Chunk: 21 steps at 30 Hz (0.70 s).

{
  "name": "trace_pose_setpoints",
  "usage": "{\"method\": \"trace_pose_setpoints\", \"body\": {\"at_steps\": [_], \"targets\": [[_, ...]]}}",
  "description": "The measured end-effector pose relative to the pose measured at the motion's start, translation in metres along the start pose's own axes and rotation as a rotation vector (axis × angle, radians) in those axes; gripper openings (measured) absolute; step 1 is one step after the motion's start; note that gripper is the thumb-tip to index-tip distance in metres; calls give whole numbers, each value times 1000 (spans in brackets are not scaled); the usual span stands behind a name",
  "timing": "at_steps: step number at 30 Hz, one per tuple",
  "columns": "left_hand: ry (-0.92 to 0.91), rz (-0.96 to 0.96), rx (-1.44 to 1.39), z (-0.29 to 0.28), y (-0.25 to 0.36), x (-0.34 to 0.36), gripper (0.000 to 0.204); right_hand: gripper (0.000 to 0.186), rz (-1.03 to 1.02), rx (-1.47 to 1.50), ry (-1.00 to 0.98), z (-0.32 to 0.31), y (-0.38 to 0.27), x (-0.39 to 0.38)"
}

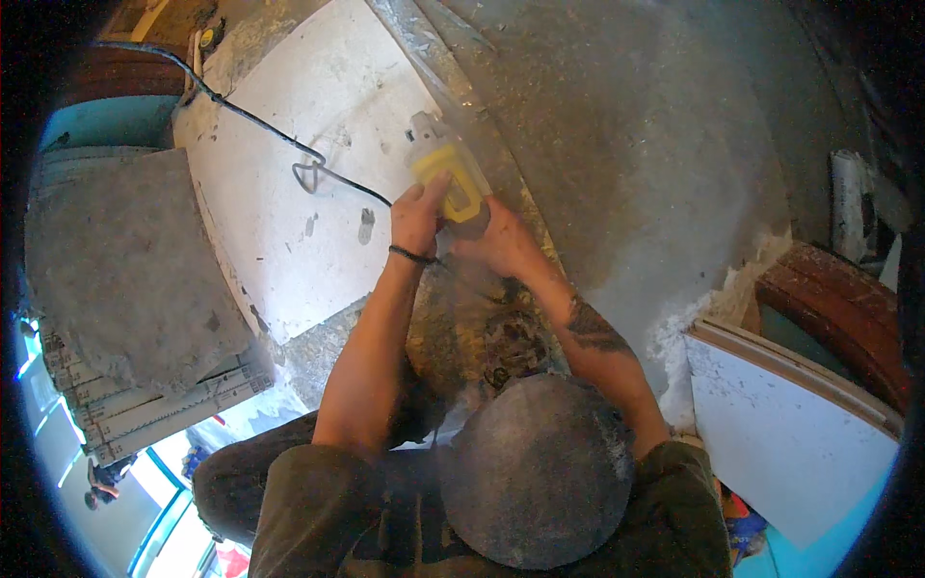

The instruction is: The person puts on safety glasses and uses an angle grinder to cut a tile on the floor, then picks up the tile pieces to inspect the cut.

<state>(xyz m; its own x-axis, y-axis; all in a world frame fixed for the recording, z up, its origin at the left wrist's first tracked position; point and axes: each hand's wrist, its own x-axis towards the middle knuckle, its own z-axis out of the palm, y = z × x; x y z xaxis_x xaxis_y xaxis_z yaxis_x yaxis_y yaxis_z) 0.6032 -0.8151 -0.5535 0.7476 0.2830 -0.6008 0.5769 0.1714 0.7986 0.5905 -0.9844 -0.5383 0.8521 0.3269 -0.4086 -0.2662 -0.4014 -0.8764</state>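
Both my hands are closed around a yellow-and-grey corded power tool [451, 183], likely a grinder or similar; dust haze blurs its exact kind. My left hand [416, 220] holds its left side, thumb lying on the yellow casing. On the other side my right hand [501, 241] grips near the dark rear end, and some of its fingers are hidden behind the tool. The tool's grey head points away from me over the right edge of a large white panel [299, 125]. A black cord [246, 114] crosses this panel, with a small loop in it, toward my left hand.
Left of the panel stands a stack of boxes with a dusty grey slab [125, 270] on top. A tape measure [208, 39] lies at the far left. White boards [785, 424] and a brown curved piece [838, 318] stand at right. Dust covers the concrete floor [636, 144].
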Motion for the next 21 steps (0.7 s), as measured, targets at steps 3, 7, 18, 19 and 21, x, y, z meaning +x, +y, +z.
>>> {"method": "trace_pose_setpoints", "body": {"at_steps": [3, 7, 18, 19, 21], "targets": [[0, 27, 46, 3, -1, -3, 41, 89, -35, 38, 27, 2, 14, -2], [-29, 21, -43, 1, -7, -4, 41, 92, -30, -67, 51, 4, 14, -6], [-17, 21, -48, 16, 11, -16, 40, 90, -37, -25, 75, 3, 22, -3], [-11, 23, -47, 10, 11, -15, 40, 90, -22, -54, 52, 3, 18, -2], [-27, -10, 130, -2, 11, -13, 41, 91, -10, -84, 27, 5, 11, -4]]}}
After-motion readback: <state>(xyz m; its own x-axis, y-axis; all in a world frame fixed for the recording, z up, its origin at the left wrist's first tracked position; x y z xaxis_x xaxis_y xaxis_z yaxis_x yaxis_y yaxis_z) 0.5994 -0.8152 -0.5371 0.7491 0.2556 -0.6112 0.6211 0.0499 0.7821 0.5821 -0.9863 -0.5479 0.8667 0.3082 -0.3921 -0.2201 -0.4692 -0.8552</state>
